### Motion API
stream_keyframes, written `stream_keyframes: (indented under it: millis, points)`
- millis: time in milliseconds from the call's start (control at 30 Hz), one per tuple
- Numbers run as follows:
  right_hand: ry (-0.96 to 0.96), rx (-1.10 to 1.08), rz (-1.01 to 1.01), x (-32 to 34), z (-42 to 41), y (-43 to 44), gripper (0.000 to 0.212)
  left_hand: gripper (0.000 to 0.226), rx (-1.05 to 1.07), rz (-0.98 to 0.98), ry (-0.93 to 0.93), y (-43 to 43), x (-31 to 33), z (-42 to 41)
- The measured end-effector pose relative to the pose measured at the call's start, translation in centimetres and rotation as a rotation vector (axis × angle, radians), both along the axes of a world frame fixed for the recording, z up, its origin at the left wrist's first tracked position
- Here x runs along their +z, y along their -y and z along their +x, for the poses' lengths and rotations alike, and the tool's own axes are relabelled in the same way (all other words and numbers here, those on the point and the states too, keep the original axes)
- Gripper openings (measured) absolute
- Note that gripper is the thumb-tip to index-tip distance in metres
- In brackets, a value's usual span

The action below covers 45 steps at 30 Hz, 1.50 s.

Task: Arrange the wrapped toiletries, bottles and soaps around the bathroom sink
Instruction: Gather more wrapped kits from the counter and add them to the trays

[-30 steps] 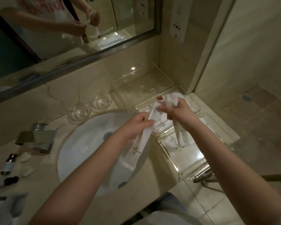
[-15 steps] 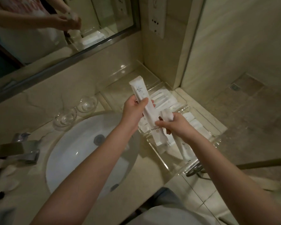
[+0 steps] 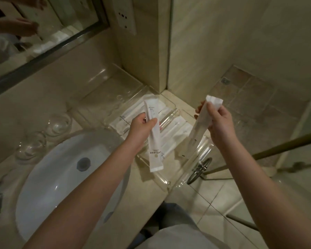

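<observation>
A wrapped packet [image 3: 154, 146] is gripped near its upper end by the left hand [image 3: 142, 125], curled round it, long axis hanging steeply; a second packet [image 3: 198, 130] is held likewise by the right hand [image 3: 218, 123]. The clear tray [image 3: 166, 183] lies beneath, between both hands, nearer the left

Long white paper-wrapped left packet [image 3: 153, 141] and right packet [image 3: 197, 130], tilted, aloft; flat white packets [image 3: 120, 122] in clear acrylic tray [image 3: 164, 180].
</observation>
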State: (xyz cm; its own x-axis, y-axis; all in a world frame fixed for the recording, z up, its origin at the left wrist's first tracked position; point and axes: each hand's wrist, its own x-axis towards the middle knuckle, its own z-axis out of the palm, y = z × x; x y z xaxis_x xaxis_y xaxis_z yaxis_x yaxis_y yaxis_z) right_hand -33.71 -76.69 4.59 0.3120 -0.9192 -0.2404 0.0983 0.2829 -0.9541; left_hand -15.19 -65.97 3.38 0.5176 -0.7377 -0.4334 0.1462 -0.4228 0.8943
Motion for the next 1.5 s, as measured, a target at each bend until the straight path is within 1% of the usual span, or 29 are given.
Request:
stream_keyframes:
  millis: [100,167,267,333,367,433,500,600,633,667,700,767,800,833,900,1000,1067,1133,1167,1233,1300,1333,1400,1433,1467,1500]
  points:
    - [-0.020,-0.062,0.051,0.0,-0.5,-0.1,0.017,0.010,-0.129,0.098,0.021,0.9,-0.8,-0.9]
    - [-0.031,-0.110,0.077,0.1,-0.6,0.0,0.017,0.018,-0.238,0.159,0.036,1.9,-1.5,-1.7]
    - [-0.025,-0.177,0.064,0.5,-0.9,0.2,0.017,0.023,-0.377,0.168,0.003,3.6,-2.1,-3.2]
    - [-0.018,-0.217,0.055,0.8,-1.1,0.5,0.017,0.024,-0.409,0.167,0.011,4.8,-2.9,-4.1]
    - [-0.017,-0.236,0.055,0.9,-1.2,0.7,0.017,0.023,-0.425,0.186,0.057,5.3,-3.4,-4.5]
    - [-0.019,-0.260,0.059,1.1,-1.4,1.0,0.016,0.021,-0.479,0.242,0.213,6.1,-4.7,-5.2]
    - [-0.028,-0.277,0.069,1.1,-1.6,1.3,0.016,0.019,-0.569,0.279,0.355,6.5,-5.7,-5.7]
    - [-0.017,-0.293,0.070,1.0,-1.6,1.6,0.016,0.007,-0.745,0.290,0.611,6.5,-6.7,-6.2]
    - [-0.013,-0.294,0.072,0.8,-1.6,1.7,0.016,0.010,-0.810,0.289,0.711,6.4,-7.0,-6.1]
    - [-0.007,-0.293,0.077,0.7,-1.5,1.7,0.016,0.019,-0.836,0.280,0.799,6.3,-7.4,-6.0]
    - [-0.002,-0.291,0.084,0.5,-1.4,1.7,0.015,0.027,-0.809,0.258,0.825,6.1,-7.4,-5.9]
    - [0.008,-0.281,0.103,-0.1,-1.2,1.7,0.015,0.031,-0.630,0.156,0.717,5.7,-6.4,-5.7]
    - [0.015,-0.272,0.113,-0.3,-1.0,1.7,0.015,0.030,-0.530,0.077,0.628,5.4,-5.6,-5.7]
    - [0.030,-0.262,0.120,-0.4,-0.7,1.6,0.016,0.031,-0.477,0.013,0.523,5.1,-4.6,-5.8]
    - [0.068,-0.239,0.127,-0.5,0.1,1.4,0.016,0.034,-0.521,-0.026,0.338,4.3,-2.8,-6.1]
    - [0.122,-0.203,0.148,-0.1,1.7,1.1,0.016,0.026,-0.660,0.072,0.144,2.8,-1.8,-6.4]
    - [0.123,-0.165,0.169,0.2,2.3,1.0,0.016,0.018,-0.633,0.085,0.054,2.0,-1.6,-5.8]
    - [0.075,-0.099,0.188,0.4,2.3,0.9,0.014,0.016,-0.562,0.063,0.037,1.4,-1.5,-4.7]
    - [0.055,-0.055,0.188,0.4,2.1,0.9,0.012,0.014,-0.520,0.047,0.090,1.2,-1.5,-4.0]
    - [0.040,0.058,0.143,0.4,1.4,0.8,0.010,0.008,-0.414,0.025,0.277,1.0,-1.7,-2.6]
    - [0.039,0.205,0.076,0.4,0.6,0.7,0.015,0.013,-0.284,0.006,0.431,0.9,-1.8,-1.0]
    - [0.038,0.282,0.051,0.5,0.2,0.7,0.023,0.015,-0.243,-0.030,0.566,0.8,-1.7,-0.1]
    - [0.029,0.394,0.052,0.4,-0.1,0.6,0.047,0.020,-0.247,-0.158,1.039,0.6,-1.6,2.0]
    - [0.000,0.419,0.080,0.3,0.0,0.5,0.056,0.021,-0.245,-0.247,1.257,0.5,-1.7,2.9]
    - [-0.050,0.432,0.115,0.2,0.2,0.4,0.058,0.021,-0.242,-0.316,1.405,0.4,-1.7,3.6]
    - [-0.103,0.443,0.149,0.2,0.5,0.2,0.055,0.020,-0.234,-0.364,1.505,0.3,-1.7,4.0]
